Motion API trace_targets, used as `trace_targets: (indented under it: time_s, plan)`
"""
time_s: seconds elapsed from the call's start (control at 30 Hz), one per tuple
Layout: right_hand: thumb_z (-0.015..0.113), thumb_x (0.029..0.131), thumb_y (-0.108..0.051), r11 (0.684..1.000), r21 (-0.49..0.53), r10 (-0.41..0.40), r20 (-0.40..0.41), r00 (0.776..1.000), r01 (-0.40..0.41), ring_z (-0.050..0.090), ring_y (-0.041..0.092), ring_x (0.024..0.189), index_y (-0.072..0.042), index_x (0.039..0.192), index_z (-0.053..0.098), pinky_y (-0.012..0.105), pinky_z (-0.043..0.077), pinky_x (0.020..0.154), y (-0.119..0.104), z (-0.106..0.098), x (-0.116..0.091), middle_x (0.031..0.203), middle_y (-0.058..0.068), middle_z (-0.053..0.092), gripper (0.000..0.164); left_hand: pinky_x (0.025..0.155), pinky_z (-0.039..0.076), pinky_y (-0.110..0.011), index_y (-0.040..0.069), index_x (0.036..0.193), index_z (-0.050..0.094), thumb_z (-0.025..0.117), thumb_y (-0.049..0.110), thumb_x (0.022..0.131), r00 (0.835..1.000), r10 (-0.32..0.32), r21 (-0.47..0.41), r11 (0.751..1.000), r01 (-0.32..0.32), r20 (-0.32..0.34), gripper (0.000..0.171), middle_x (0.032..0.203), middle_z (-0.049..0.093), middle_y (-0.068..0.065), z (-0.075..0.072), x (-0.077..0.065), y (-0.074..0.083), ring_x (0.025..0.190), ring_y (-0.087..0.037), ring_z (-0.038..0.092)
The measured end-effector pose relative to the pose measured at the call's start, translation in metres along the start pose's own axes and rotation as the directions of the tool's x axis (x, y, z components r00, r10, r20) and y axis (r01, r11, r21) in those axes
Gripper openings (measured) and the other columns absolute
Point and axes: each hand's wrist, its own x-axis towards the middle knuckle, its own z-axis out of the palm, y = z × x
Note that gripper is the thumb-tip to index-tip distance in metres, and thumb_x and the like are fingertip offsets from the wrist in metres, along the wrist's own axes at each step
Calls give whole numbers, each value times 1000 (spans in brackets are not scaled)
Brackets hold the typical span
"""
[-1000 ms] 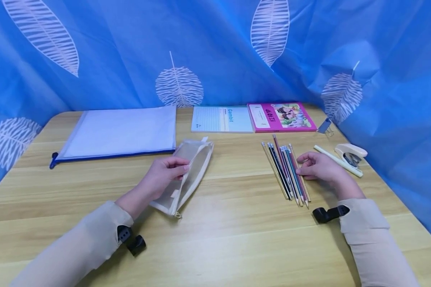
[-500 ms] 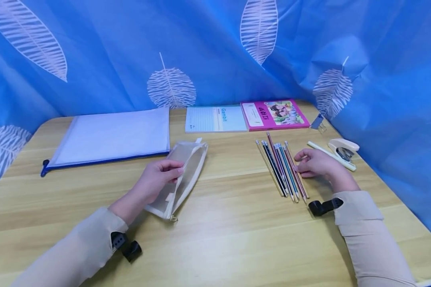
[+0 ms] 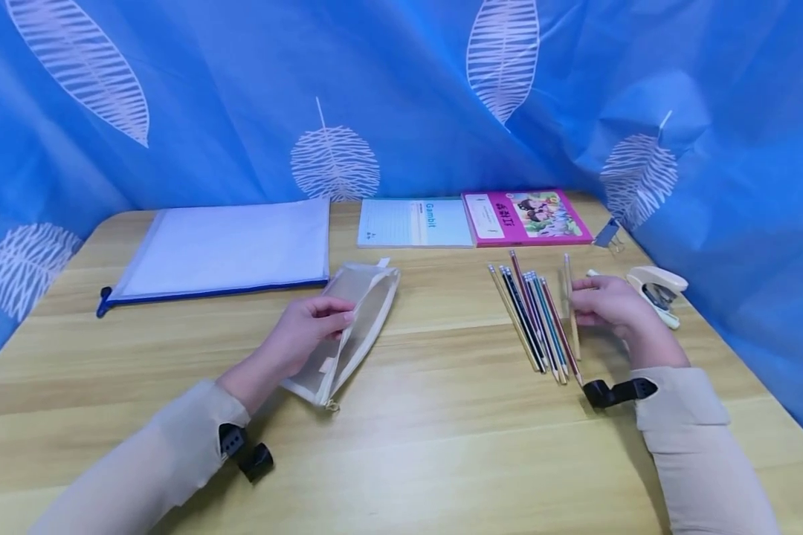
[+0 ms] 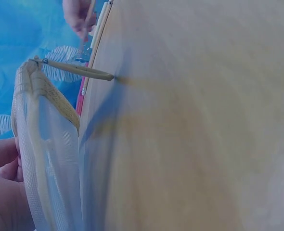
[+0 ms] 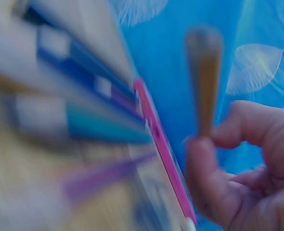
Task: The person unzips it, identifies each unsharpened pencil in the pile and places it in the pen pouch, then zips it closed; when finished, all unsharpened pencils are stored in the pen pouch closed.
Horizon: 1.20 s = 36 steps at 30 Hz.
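Note:
My left hand (image 3: 314,331) pinches the edge of a beige mesh zip pouch (image 3: 375,316), whose mouth gapes toward the right. In the left wrist view the pouch (image 4: 55,159) stands up from the table with its zip pull (image 4: 79,70) sticking out. On the right, a natural-wood pencil (image 3: 571,308) is pinched between the thumb and fingers of my right hand (image 3: 609,305). The right wrist view shows that pencil (image 5: 205,82) end-on at the fingertips. Just left of it lies a loose bunch of pencils (image 3: 535,327) in several colours.
A white zip folder (image 3: 227,249) with a blue edge lies back left. At the back are a pale notebook (image 3: 415,223) and a pink book (image 3: 529,218). A binder clip (image 3: 607,233), a cream hole punch (image 3: 657,284) and a pale yellow stick (image 3: 668,318) sit by the right edge.
My right hand has taken the rightmost wooden pencil and drawn it slightly right, apart from the bunch. The left hand keeps its hold on the pouch.

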Motion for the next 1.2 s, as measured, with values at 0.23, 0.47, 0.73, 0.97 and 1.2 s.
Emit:
trace_targets:
  time_s: [0.23,0.47,0.73,0.97,1.2]
  plan:
    - [45,89,8,760,648,-107,58,993,44,61,13,70,-11,93,58,23,54,66,-18,59,-12,80,3,59,24,64,47,-22,-9,112,59,61,4,87,1000,-17,6,1000,17,4,29,87,59,-1,2,1,1,67,-9,54]
    - [47,87,7,764,645,-43,20,999,20,59,13,72,-8,111,42,24,54,68,-43,137,-9,85,4,53,29,64,47,-22,-10,112,59,62,4,86,1000,-8,-9,1000,8,12,29,88,59,-2,4,-1,4,67,-8,54]
    - [49,81,12,746,664,-48,-20,999,49,58,14,67,2,129,29,24,55,62,-64,211,3,85,10,53,53,62,47,-20,-12,112,58,61,2,86,1000,1,-27,1000,0,24,29,79,61,5,9,3,1,64,-7,55]
    - [53,78,13,751,659,-61,11,998,39,60,14,58,0,119,34,26,55,57,-69,248,2,79,8,58,47,63,47,-20,-11,112,59,61,3,87,1000,3,-29,1000,-3,21,29,82,62,5,15,5,2,65,-7,54]
    - [56,81,9,820,571,-83,184,979,-38,66,15,66,4,112,44,27,55,66,-70,262,-1,88,16,67,34,64,48,-19,-9,113,59,62,4,87,1000,10,-53,999,-11,-9,30,84,64,3,16,5,3,67,-7,55]
